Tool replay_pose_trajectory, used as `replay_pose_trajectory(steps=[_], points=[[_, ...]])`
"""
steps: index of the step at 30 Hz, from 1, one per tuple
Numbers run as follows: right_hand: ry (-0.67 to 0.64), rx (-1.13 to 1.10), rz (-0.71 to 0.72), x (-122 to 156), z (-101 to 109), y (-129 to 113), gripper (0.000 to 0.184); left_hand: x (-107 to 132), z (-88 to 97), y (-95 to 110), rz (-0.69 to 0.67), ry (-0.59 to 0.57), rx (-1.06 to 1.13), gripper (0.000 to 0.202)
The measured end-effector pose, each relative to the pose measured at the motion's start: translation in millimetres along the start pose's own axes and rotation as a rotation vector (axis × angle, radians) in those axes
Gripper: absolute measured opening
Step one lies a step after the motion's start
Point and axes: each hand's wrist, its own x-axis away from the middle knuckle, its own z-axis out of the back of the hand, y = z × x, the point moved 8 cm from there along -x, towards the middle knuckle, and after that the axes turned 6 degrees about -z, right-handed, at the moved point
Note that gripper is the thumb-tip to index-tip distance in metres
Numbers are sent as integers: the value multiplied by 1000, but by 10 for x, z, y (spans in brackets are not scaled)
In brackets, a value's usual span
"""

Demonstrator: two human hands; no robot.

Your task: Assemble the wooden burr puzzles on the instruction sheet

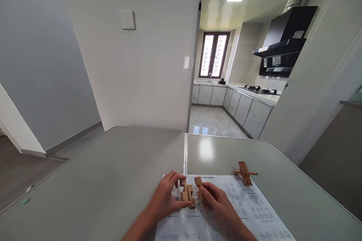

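My left hand [164,199] curves around a notched wooden puzzle piece [184,192], its fingers at the far end and its thumb at the near end. Close against that piece is a second notched wooden piece [190,195], near the left thumb. A third notched wooden piece [198,182] is pinched in my right hand [220,202], just right of the other two; the fingers cover part of it. Beneath both hands lies a printed paper sheet [195,224] with small puzzle diagrams.
More wooden pieces [244,174] lie crossed at the sheet's upper right corner. The grey table [107,184] has a seam [185,154] running away from me. A small green item [25,201] sits near the left edge. Beyond are a wall [147,75] and a kitchen doorway.
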Motion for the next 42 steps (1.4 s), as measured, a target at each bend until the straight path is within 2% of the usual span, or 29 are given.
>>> replay_pose_trajectory(steps=[6,14,19,32,37,42], points=[[3,20,-1,26,21,-22,62,-3,-84,-86,33,23,2,69],[-6,57,-5,23,24,-28,64,-12,-67,-241,21,60,-89,54],[-11,56,-2,48,20,-65,59,-4,-103,-338,11,45,-179,55],[-1,94,-11,61,15,-107,62,0,-70,-364,-30,7,-123,70],[4,81,-11,50,22,-99,60,-6,31,-342,-34,15,-129,55],[13,68,-14,46,31,-85,61,-23,24,-314,3,-13,-88,51]])
